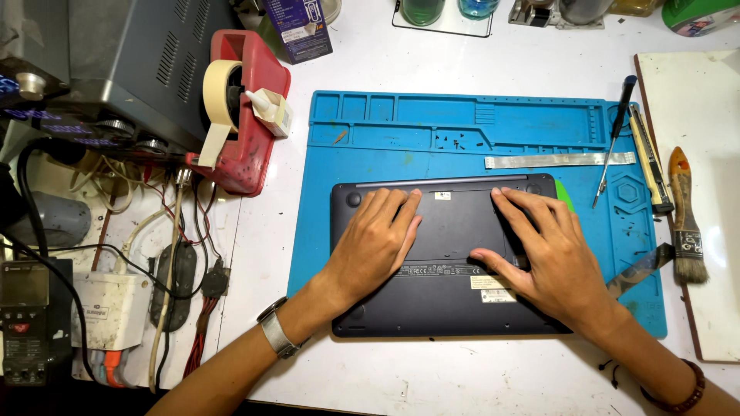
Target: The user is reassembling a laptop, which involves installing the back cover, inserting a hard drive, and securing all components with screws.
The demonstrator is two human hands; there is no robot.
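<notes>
The left hand (378,239) is laid flat, fingers spread and lightly fanned, on the left half of the laptop (447,262), gripping nothing; the right hand (551,254) is likewise flattened on the right half, fingers splayed toward the hinge edge and thumb stretched inward near the labels. The laptop is placed upside down, dark bottom cover up, on the lower middle of the blue mat (370,154), which is spread over the middle of the surface (401,370). The cover is seen seated on the body with no gap visible along its far edge, so the panel is judged to be in place and pressed down; whether its screws are fitted cannot be told, and small dark specks, possibly screws, are seen loose in a tray of the mat near its far edge. A flat ribbon strip (559,159) is laid on the mat just beyond the laptop, and a green pick (565,196) is tucked at the laptop's right far corner. A screwdriver (614,142) is rested toward the mat's right edge, with a yellow-and-black tool (651,166) just beside it and a brush (686,223) on the board at the surface's right edge. A red tape dispenser (243,115) is stood toward the left, with cables and a meter (27,320) at the left edge. Nothing is seen lying across the cover apart from the hands.
</notes>
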